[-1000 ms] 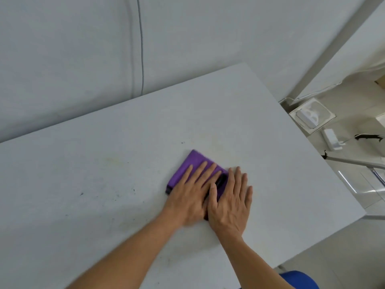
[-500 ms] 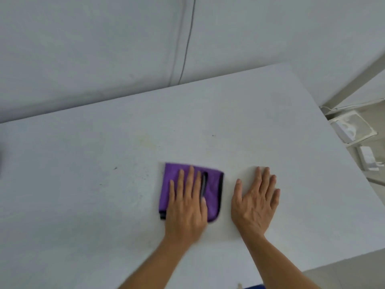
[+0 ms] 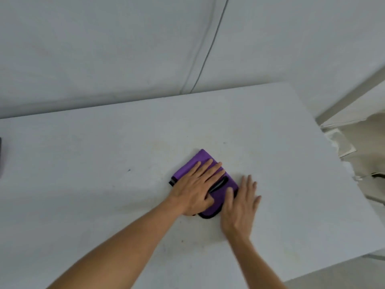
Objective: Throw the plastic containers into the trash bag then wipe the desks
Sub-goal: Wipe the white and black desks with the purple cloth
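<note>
A folded purple cloth [image 3: 226,191] with a black edge lies on the white desk [image 3: 104,184], right of its middle. My left hand [image 3: 195,190] presses flat on the cloth with straight fingers and covers most of it. Flat on the desk lies my right hand [image 3: 241,205], just right of the cloth, its thumb touching the cloth's right edge. Small dark specks and faint yellowish marks show on the desk top. No plastic containers or trash bag are in view.
A pale wall with a thin dark cable [image 3: 210,46] runs behind the desk. The desk's right edge drops to a floor with a clear plastic item [image 3: 341,142] and cables. A dark object [image 3: 0,157] shows at the far left edge.
The cloth under my left hand has slid to the right and turned slantwise. My right hand, apart from it half a second ago, now touches its right edge.
</note>
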